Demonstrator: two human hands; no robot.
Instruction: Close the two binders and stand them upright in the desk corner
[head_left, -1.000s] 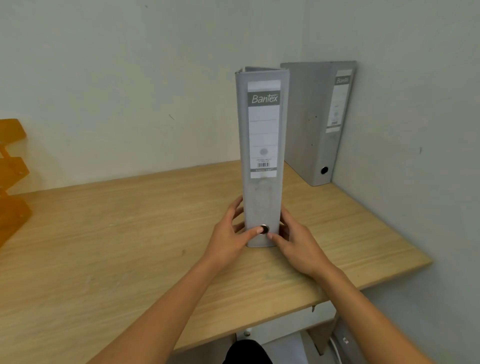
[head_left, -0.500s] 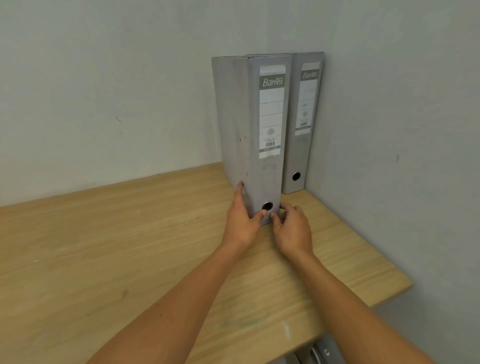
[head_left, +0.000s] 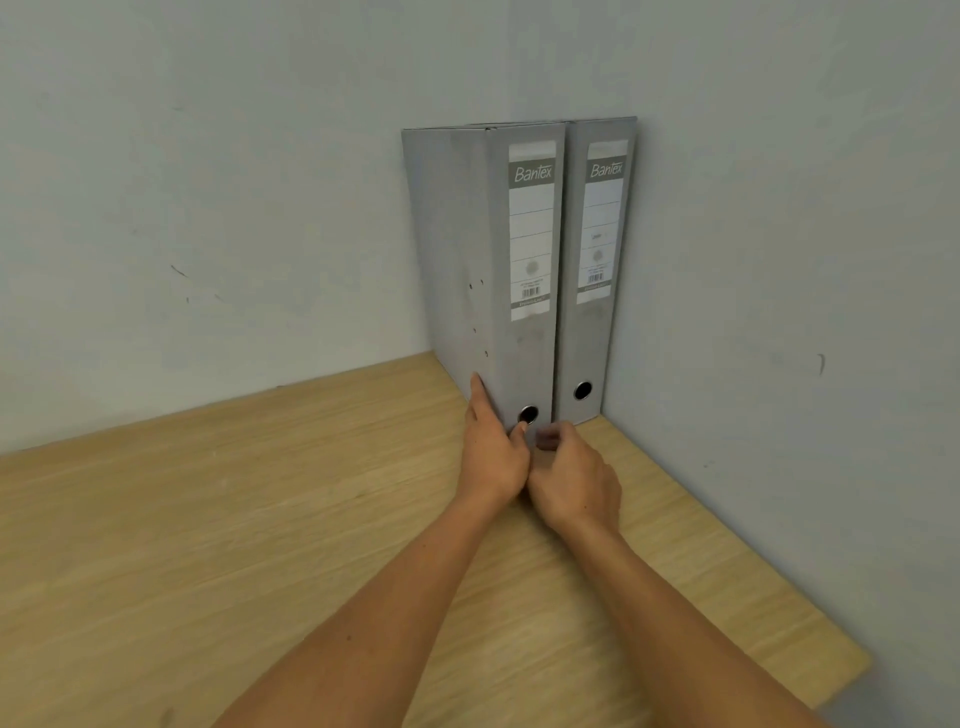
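Pushed back since half a second ago, the near grey cardboard lever-arch binder (head_left: 524, 291) now stands beside its twin grey binder (head_left: 597, 270) in the corner.
I judge only letting go remains: my left hand (head_left: 493, 452) pinches its smooth spine base, right hand (head_left: 576, 478) loosely curled, holding nothing, above the pale woodgrain surface (head_left: 260, 519).
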